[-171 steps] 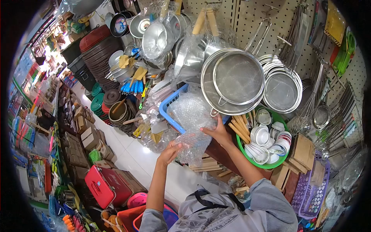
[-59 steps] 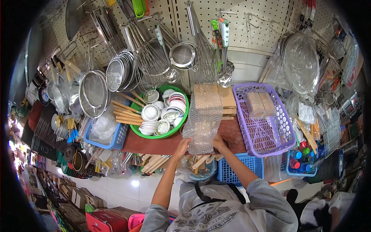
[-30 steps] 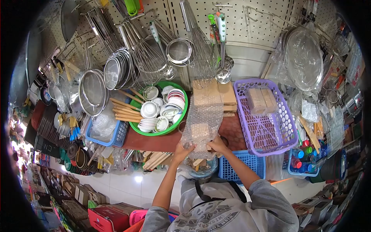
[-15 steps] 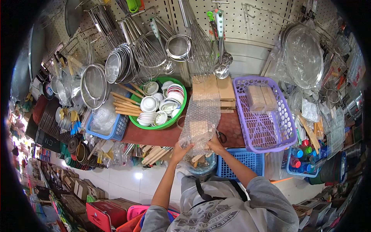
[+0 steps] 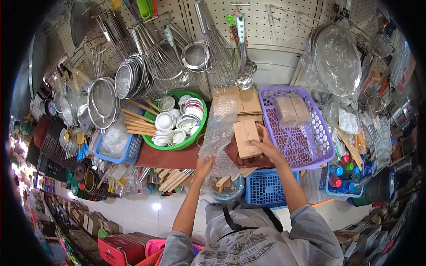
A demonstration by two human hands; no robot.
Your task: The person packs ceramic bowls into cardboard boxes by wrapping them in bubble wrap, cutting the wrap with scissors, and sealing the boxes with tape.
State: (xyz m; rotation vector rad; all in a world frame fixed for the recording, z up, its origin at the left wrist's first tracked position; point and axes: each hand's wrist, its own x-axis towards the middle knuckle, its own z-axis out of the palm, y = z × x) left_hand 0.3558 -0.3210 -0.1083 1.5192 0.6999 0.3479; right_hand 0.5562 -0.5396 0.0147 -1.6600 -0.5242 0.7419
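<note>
My left hand (image 5: 205,167) is closed on the lower edge of a long sheet of bubble wrap (image 5: 220,117), which lies across the counter's front edge. With my right hand (image 5: 266,147) I grip a small brown cardboard box (image 5: 246,138) by its right side, thumb on its top face. The box is tilted, right of the bubble wrap and apart from it. Dark scissors (image 5: 240,162) are partly hidden below the box. Flat brown cardboard (image 5: 247,99) lies stacked behind it.
On the right stands a purple basket (image 5: 328,156) with two wrapped boxes (image 5: 293,111). A green basin (image 5: 181,144) of small bowls is on the left. Below the counter sits a blue basket (image 5: 266,188). Whisks (image 5: 217,57) and strainers (image 5: 103,103) hang from the pegboard.
The cardboard box, under the bubble wrap before, is now out in my right hand, lifted to the right. My left hand keeps hold of the wrap's lower edge. The camera view has shifted slightly.
</note>
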